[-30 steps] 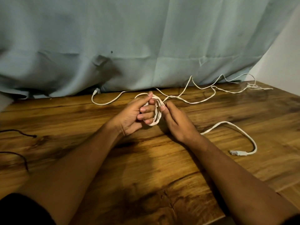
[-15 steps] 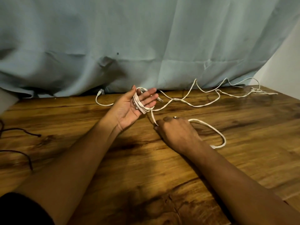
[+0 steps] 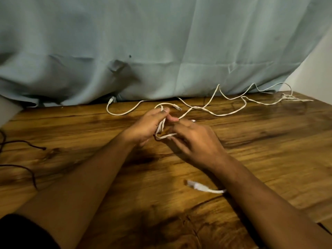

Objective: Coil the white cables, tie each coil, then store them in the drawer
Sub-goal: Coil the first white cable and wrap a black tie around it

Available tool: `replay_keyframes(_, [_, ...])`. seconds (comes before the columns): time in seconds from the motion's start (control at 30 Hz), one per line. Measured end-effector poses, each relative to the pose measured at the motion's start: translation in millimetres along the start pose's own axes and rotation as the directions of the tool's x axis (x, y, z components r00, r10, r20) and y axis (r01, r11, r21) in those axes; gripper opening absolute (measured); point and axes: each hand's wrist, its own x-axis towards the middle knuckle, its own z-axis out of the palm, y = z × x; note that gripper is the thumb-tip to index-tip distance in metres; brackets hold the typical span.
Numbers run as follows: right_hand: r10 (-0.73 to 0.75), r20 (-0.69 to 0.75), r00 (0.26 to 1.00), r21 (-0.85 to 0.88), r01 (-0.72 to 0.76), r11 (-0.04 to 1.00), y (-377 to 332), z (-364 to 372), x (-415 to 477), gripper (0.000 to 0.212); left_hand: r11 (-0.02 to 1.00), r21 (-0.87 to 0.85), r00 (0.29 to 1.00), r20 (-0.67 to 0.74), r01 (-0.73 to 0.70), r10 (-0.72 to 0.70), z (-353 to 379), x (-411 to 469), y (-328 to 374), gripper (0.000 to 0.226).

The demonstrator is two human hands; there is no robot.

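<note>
My left hand (image 3: pixel 147 125) grips a small coil of flat white cable (image 3: pixel 160 127) at the middle of the wooden table (image 3: pixel 269 150). One plug end (image 3: pixel 177 107) sticks out past its fingertips. My right hand (image 3: pixel 195 141) is just right of the coil and pinches a loop of the same cable near its lower end. The cable's other plug (image 3: pixel 196 186) lies blurred on the table under my right forearm. A second white cable (image 3: pixel 224 114) trails loose along the far edge toward the right corner, its plug (image 3: pixel 111 100) at the left.
A pale blue curtain (image 3: pixel 161 51) hangs along the table's far edge. A thin dark cord (image 3: pixel 27 169) lies at the left edge of the table. A white wall (image 3: pixel 319 69) stands at the right. No drawer is in view.
My left hand turned from palm-up to gripping the coil. My right hand came up next to it with the cable, and the free plug end was dragged toward me, under my right forearm.
</note>
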Motion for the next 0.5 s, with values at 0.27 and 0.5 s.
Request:
replay_keyframes(0.27, [0.126,-0.191,0.974,0.056,-0.117,0.992,18,-7,-2,0.037,0.933,0.343,0.988,0.144,-0.105,0.058,-1,-2,-2,0.037])
replay_keyframes(0.5, [0.296,-0.253,0.921,0.115,-0.275,0.955,31,-3,-3,0.024,0.983,0.174,0.972,0.232,-0.065,0.024,7,-3,3,0.039])
